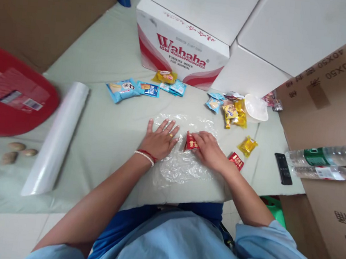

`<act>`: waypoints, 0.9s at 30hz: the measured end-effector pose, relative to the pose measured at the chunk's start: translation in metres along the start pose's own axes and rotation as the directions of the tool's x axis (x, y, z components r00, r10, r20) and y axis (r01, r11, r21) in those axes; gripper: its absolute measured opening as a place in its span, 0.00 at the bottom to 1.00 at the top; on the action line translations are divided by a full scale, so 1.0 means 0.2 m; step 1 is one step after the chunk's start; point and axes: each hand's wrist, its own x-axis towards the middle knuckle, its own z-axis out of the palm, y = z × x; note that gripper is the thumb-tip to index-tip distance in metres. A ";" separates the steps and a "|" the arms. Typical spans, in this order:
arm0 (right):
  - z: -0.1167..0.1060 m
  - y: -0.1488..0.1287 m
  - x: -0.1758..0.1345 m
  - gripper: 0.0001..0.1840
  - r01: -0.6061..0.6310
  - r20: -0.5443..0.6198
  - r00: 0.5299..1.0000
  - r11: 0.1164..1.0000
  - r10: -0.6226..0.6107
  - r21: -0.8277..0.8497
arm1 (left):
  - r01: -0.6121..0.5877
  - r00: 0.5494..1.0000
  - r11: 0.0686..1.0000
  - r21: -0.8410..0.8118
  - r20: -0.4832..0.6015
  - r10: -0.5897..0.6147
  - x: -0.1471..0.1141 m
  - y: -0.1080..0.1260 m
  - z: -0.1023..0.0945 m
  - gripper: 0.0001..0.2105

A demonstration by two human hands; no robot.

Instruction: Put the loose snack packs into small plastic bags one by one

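Note:
A clear plastic bag (180,173) lies flat on the table in front of me. My left hand (160,139) rests palm down with its fingers spread on the bag's left side. On the bag's right part, my right hand (209,150) has its fingers closed on a small red snack packet (191,142), partly covered by them. Another red packet (236,161) sits just right of my right wrist. Farther right is a yellow snack packet (248,146).
Snack packets (124,90) line the back before a Wahaha carton (182,44). A white bowl (256,108), a black remote (283,169) and plastic bottles (327,156) stand or lie right. Leftward are a plastic film roll (57,138), potatoes (16,146) and a red container (13,92).

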 end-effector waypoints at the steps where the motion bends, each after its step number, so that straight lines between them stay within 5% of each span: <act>1: -0.02 0.02 0.00 0.32 0.018 -0.020 1.000 1.000 -0.017 0.007 | 0.002 1.000 1.000 -0.002 0.015 -0.002 0.00 0.00 0.00 0.27; 6: -0.02 0.01 0.08 0.32 0.132 0.085 0.987 0.991 -0.133 0.018 | 0.067 0.998 0.996 -0.050 0.000 -0.068 0.01 -0.03 -0.01 0.28; 10: 0.05 -0.03 0.12 0.33 0.099 0.187 0.977 0.995 -0.104 0.032 | 0.106 0.994 0.990 -0.088 -0.027 -0.109 0.02 -0.03 -0.03 0.27; 14: 0.01 -0.01 0.08 0.43 0.073 0.168 0.982 0.993 -0.088 0.094 | 0.090 0.985 0.995 -0.042 -0.144 -0.096 -0.01 0.00 -0.12 0.22; 18: -0.11 0.07 -0.11 0.44 0.048 -0.055 0.998 0.981 -0.039 0.187 | -0.051 0.969 0.995 -0.081 -0.246 0.030 -0.18 0.02 -0.20 0.18; 21: -0.11 0.13 -0.35 0.37 0.040 -0.082 0.997 0.961 -0.018 0.274 | -0.250 0.965 0.947 -0.202 -0.130 0.227 -0.40 -0.03 -0.19 0.18; 24: 0.01 0.14 -0.57 0.31 0.000 -0.041 0.999 0.933 0.016 0.361 | -0.329 0.941 0.916 -0.229 0.004 0.339 -0.60 -0.10 -0.12 0.21; 27: 0.19 0.10 -0.69 0.14 -0.064 -0.203 0.967 0.917 0.154 0.393 | -0.308 0.949 0.930 -0.199 0.012 0.316 -0.71 -0.13 -0.06 0.12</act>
